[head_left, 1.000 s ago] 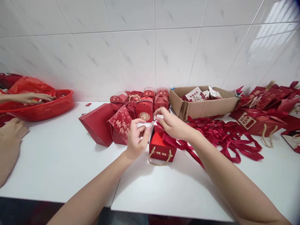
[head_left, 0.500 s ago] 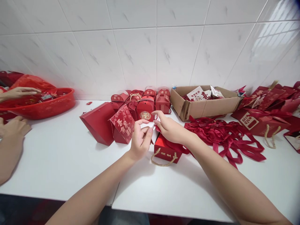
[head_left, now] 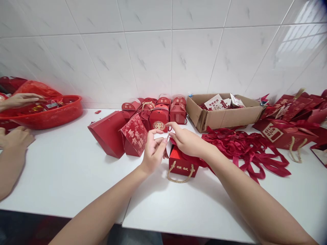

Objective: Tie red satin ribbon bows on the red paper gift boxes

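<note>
A small red gift box [head_left: 183, 165] with a twisted rope handle stands on the white table [head_left: 76, 177] in front of me. My left hand [head_left: 153, 151] curls over its left top edge, fingers pinched on the white inner flap. My right hand [head_left: 187, 141] rests on the box top, fingers closed on the flap and on a red ribbon that trails off to the right. The box's opening is hidden by both hands.
Finished red boxes [head_left: 159, 114] line the tiled wall. Two flat red bags [head_left: 120, 134] lie left of them. A cardboard carton [head_left: 222, 114] holds cards, with a ribbon heap [head_left: 245, 148] before it and red bags [head_left: 288, 131] at right. Another person's hands [head_left: 16, 137] work at a red basin [head_left: 46, 114].
My hands have shifted slightly down and right onto the box top. The other person's far hand pulled back a little over the basin.
</note>
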`<control>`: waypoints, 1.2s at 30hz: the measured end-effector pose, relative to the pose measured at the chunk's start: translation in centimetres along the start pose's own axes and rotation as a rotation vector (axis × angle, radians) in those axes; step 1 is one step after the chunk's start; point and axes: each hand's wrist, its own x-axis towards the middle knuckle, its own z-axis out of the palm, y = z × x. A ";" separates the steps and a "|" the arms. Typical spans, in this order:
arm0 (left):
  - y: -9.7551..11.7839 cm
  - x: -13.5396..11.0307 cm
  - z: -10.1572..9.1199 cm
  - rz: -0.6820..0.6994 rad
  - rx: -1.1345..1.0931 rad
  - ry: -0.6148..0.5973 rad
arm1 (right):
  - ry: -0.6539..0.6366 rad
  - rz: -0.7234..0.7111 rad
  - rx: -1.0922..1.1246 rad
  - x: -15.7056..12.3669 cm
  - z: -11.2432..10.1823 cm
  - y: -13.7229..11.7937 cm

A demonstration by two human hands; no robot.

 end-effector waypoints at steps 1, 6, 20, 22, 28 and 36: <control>0.1 0.0 0.0 -0.001 -0.003 -0.002 | 0.006 -0.007 0.005 0.0 0.1 0.0; 0.5 -0.1 0.2 -0.017 -0.039 -0.029 | 0.042 -0.039 0.023 0.1 0.3 0.0; 0.4 0.9 0.2 -0.346 -0.223 -0.074 | 0.004 0.003 0.018 0.1 0.4 -0.5; 0.5 0.9 0.2 -0.344 -0.217 -0.060 | -0.009 0.002 0.022 0.1 0.6 -0.4; 0.8 1.2 0.0 -0.236 -0.135 0.042 | 0.047 -0.015 0.002 0.1 -0.5 -0.3; 6.5 5.1 -1.3 0.077 -0.147 0.280 | -0.307 0.409 -0.108 -3.3 -7.6 2.6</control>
